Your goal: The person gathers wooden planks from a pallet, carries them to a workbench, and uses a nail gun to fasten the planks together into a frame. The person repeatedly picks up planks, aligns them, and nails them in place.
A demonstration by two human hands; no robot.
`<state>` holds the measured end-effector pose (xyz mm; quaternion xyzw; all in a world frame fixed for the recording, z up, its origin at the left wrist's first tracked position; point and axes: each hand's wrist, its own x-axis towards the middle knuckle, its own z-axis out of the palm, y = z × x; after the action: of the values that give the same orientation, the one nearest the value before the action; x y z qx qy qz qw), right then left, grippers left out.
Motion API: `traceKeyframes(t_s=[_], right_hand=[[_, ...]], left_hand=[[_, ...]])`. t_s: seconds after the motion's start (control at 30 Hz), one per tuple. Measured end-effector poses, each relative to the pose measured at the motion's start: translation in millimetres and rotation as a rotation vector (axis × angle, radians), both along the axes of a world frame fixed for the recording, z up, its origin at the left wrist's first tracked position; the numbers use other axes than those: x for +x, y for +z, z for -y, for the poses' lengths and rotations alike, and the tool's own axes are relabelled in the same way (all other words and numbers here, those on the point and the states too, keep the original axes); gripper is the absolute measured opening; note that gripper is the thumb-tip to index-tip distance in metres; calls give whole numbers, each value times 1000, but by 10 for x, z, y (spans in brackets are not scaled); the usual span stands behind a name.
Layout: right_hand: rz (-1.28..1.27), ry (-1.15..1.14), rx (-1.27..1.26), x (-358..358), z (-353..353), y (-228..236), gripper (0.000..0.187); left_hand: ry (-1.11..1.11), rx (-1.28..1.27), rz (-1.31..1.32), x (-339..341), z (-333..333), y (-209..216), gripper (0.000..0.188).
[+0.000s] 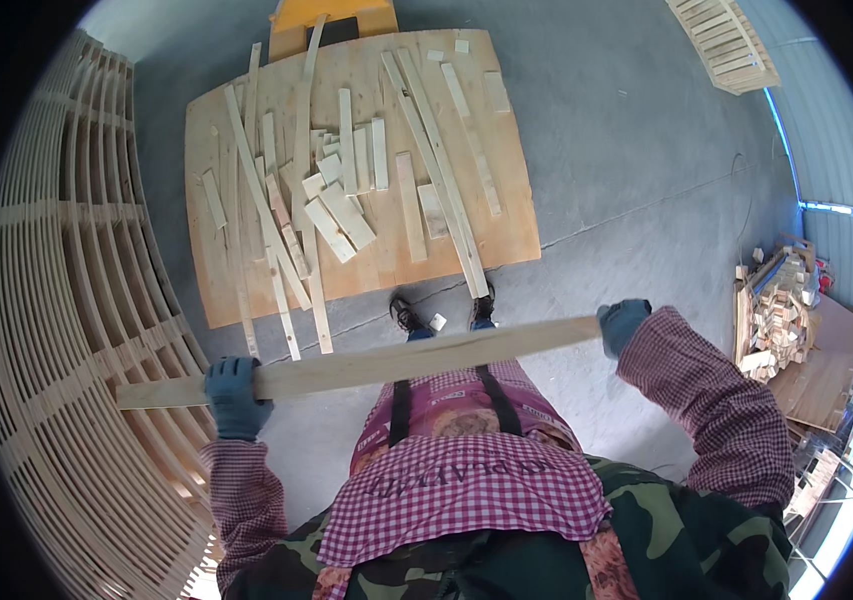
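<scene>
A long pale wooden board (426,358) spans the space in front of my body, held crosswise at about waist height. Toward its left part, my left hand (236,397), in a blue-grey glove, is closed around it, with the board's end sticking out beyond. My right hand (624,327), gloved alike, grips the board's right end. Beyond the board, a plywood sheet (366,275) carries loose wooden strips and several short offcuts (341,225). A few long strips overhang its near edge.
Tall stacks of slatted wooden frames (76,250) line the left side. A yellow metal piece (334,15) shows at the far edge of the plywood. Piled wood scraps (781,310) stand at the right, by the wall. A slatted pallet (724,45) is at the far right.
</scene>
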<state>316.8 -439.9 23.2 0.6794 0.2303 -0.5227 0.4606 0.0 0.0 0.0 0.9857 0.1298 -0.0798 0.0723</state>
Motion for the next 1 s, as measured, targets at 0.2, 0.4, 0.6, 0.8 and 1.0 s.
traceKeyframes(t_s=[0.2,0.4,0.6,0.8,1.0], right_hand=[[571,-825,537,152,-25,-191,39],[464,-1414,1063,-700,11,-725,43],[263,-1300,1170,-1399,-110,-444,46],[302,-1698,1227,-1534,664,-550,46],[575,-1824,1468,-1902,1523,-971,37]], left_hand=[[108,-138,-261,479,539,-36,46],[244,-280,-391,480,1183,-151,49],[306,-292,-403,394,1506,-344,54],[203,-233,-230,275,1915,-182,51],[50,-163,34,244,2361,-108,45]])
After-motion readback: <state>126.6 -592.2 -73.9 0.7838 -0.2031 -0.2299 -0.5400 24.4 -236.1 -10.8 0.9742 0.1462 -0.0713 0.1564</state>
